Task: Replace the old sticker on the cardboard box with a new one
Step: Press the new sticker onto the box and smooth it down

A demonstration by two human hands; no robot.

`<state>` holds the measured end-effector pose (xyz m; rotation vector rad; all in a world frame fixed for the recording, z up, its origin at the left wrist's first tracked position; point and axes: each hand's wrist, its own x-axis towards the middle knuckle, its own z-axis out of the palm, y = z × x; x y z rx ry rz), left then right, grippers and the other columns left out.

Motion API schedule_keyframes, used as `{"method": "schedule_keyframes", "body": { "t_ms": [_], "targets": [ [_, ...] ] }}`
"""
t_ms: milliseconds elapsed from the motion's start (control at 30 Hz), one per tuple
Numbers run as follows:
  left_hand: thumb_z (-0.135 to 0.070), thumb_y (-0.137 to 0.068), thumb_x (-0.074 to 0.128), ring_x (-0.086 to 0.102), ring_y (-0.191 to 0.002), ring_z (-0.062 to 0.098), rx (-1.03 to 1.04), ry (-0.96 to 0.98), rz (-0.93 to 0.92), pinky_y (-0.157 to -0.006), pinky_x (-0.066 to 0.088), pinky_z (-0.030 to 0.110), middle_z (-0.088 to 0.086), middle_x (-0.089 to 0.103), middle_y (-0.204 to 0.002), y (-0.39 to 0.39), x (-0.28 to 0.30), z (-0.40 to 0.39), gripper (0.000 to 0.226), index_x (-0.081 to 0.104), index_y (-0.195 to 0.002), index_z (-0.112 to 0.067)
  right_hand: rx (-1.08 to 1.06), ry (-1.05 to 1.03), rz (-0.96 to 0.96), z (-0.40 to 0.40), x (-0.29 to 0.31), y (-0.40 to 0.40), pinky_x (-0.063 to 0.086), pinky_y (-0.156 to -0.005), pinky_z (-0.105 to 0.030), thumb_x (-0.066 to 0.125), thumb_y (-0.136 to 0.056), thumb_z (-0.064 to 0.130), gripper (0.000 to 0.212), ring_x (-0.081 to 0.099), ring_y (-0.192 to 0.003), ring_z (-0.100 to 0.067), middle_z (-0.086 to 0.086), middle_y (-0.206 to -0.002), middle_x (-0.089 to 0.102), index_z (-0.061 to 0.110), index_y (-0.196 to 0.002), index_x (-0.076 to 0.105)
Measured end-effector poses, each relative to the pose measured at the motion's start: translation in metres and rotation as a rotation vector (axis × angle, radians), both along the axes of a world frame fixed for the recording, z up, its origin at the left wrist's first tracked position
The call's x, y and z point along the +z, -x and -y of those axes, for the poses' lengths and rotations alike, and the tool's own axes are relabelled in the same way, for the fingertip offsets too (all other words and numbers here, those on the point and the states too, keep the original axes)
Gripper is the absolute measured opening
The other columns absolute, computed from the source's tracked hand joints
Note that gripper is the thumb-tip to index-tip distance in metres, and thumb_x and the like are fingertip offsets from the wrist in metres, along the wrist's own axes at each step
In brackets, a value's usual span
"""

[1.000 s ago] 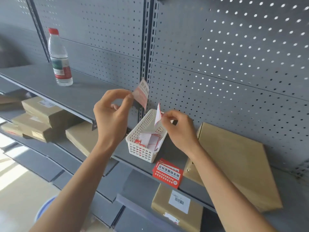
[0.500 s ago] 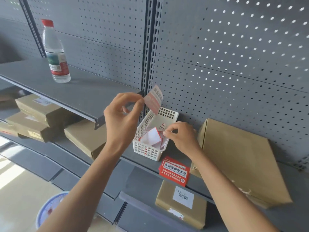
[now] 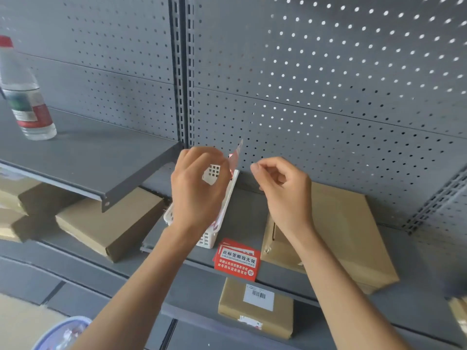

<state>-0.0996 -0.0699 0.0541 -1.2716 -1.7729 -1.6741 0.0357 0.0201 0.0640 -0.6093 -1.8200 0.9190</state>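
The fingers (image 3: 222,157) of the left hand (image 3: 194,190) are pinched together on the lower edge of a small red-and-white paper sticker (image 3: 235,160), which stands edge-on and slightly blurred above the hand. The right hand (image 3: 283,190) hangs just beside it, apart from the sticker; its thumb and forefinger tips (image 3: 255,169) are drawn close together with the other fingers curled, and nothing can be seen between them.

Directly behind the left hand sits a white perforated plastic basket (image 3: 214,238), largely hidden by the hand and wrist; red-and-white paper scraps show at its near end. In front of the basket, at the shelf edge, lies a small stack of red rectangular stickers with white printed text (image 3: 236,260).

Below the right hand, on the same grey metal shelf (image 3: 417,299), lies a large flat brown cardboard box (image 3: 353,236), its long side angled towards the grey perforated back panel (image 3: 328,97). No sticker is visible on its upper face.

One shelf lower rests a smaller brown cardboard box with a white barcode label (image 3: 255,306). To the left, further flat brown cardboard boxes (image 3: 108,223) lie beneath an upper grey shelf (image 3: 88,162). A clear plastic bottle with a red cap and red label (image 3: 25,97) stands upright on that upper shelf at the far left.
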Motion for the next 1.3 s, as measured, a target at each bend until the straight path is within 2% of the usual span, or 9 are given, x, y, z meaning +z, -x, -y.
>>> {"method": "schedule_keyframes", "body": {
  "t_ms": [133, 400, 733, 900, 967, 1033, 1133, 1233, 1300],
  "targets": [
    [-0.007, -0.087, 0.074, 0.063, -0.088, 0.030, -0.039, -0.006, -0.197, -0.074, 0.050, 0.048, 0.001, 0.072, -0.097, -0.024, -0.007, -0.025, 0.003, 0.075, -0.084, -0.007, -0.013, 0.050, -0.084, -0.003, 0.007, -0.015, 0.056, -0.070, -0.040, 0.070, -0.096, 0.024, 0.013, 0.067, -0.074, -0.019, 0.005, -0.078, 0.073, 0.015, -0.088, 0.073],
    [-0.010, -0.088, 0.078, 0.060, -0.082, 0.028, -0.053, -0.081, -0.462, -0.064, 0.041, 0.039, 0.001, 0.074, -0.094, -0.064, -0.010, -0.054, 0.011, 0.075, -0.077, -0.008, -0.109, 0.143, -0.114, -0.018, 0.006, -0.059, 0.048, -0.069, -0.021, 0.072, -0.094, 0.020, 0.014, 0.061, -0.065, -0.005, 0.010, -0.068, 0.069, 0.016, -0.081, 0.071],
    [-0.018, -0.094, 0.074, 0.065, -0.080, 0.030, -0.112, -0.083, -0.532, -0.062, 0.041, 0.041, 0.002, 0.075, -0.095, -0.106, -0.013, -0.070, 0.013, 0.079, -0.086, -0.010, -0.180, 0.205, -0.137, -0.029, 0.007, -0.102, 0.053, -0.071, -0.022, 0.070, -0.091, 0.008, 0.014, 0.065, -0.069, -0.009, 0.004, -0.074, 0.073, 0.017, -0.080, 0.072],
    [-0.026, -0.094, 0.074, 0.063, -0.097, 0.026, -0.271, -0.015, -0.298, -0.077, 0.048, 0.046, -0.001, 0.072, -0.105, -0.120, -0.017, -0.072, 0.014, 0.079, -0.100, -0.015, -0.185, 0.196, -0.122, -0.031, 0.004, -0.124, 0.056, -0.077, -0.031, 0.069, -0.094, 0.010, 0.013, 0.067, -0.074, -0.012, 0.002, -0.079, 0.074, 0.018, -0.083, 0.071],
    [-0.024, -0.093, 0.075, 0.061, -0.103, 0.021, -0.339, 0.002, -0.104, -0.086, 0.049, 0.040, -0.003, 0.070, -0.107, -0.126, -0.017, -0.068, 0.013, 0.077, -0.103, -0.016, -0.192, 0.190, -0.117, -0.033, 0.004, -0.133, 0.056, -0.076, -0.028, 0.070, -0.093, 0.011, 0.014, 0.067, -0.074, -0.011, 0.005, -0.078, 0.073, 0.020, -0.083, 0.070],
    [-0.025, -0.092, 0.075, 0.060, -0.100, 0.018, -0.354, -0.013, 0.143, -0.085, 0.049, 0.037, -0.008, 0.069, -0.106, -0.131, -0.015, -0.068, 0.012, 0.075, -0.103, -0.021, -0.194, 0.190, -0.118, -0.035, 0.006, -0.144, 0.054, -0.074, -0.025, 0.070, -0.094, 0.013, 0.014, 0.066, -0.074, -0.011, 0.008, -0.077, 0.071, 0.022, -0.083, 0.070],
    [-0.038, -0.088, 0.075, 0.063, -0.090, 0.017, -0.367, 0.015, 0.494, -0.082, 0.052, 0.047, -0.010, 0.071, -0.102, -0.132, -0.018, -0.073, 0.015, 0.072, -0.102, -0.032, -0.181, 0.190, -0.133, -0.035, 0.008, -0.159, 0.052, -0.073, -0.019, 0.068, -0.095, 0.012, 0.016, 0.066, -0.074, -0.013, 0.009, -0.076, 0.070, 0.022, -0.083, 0.069],
    [-0.041, -0.088, 0.075, 0.071, -0.096, 0.021, -0.421, 0.107, 0.591, -0.090, 0.056, 0.053, -0.002, 0.076, -0.100, -0.140, -0.020, -0.077, 0.020, 0.074, -0.100, -0.025, -0.155, 0.203, -0.159, -0.033, 0.008, -0.170, 0.051, -0.071, -0.017, 0.067, -0.095, 0.010, 0.013, 0.064, -0.073, -0.014, 0.005, -0.078, 0.069, 0.017, -0.084, 0.069],
    [-0.031, -0.091, 0.074, 0.071, -0.089, 0.014, -0.457, 0.111, 0.607, -0.085, 0.056, 0.045, 0.000, 0.077, -0.095, -0.150, -0.019, -0.076, 0.014, 0.074, -0.095, -0.018, -0.143, 0.209, -0.158, -0.034, 0.008, -0.177, 0.051, -0.070, -0.018, 0.067, -0.095, 0.010, 0.011, 0.064, -0.072, -0.012, 0.004, -0.078, 0.069, 0.014, -0.086, 0.069]
  ]
}}
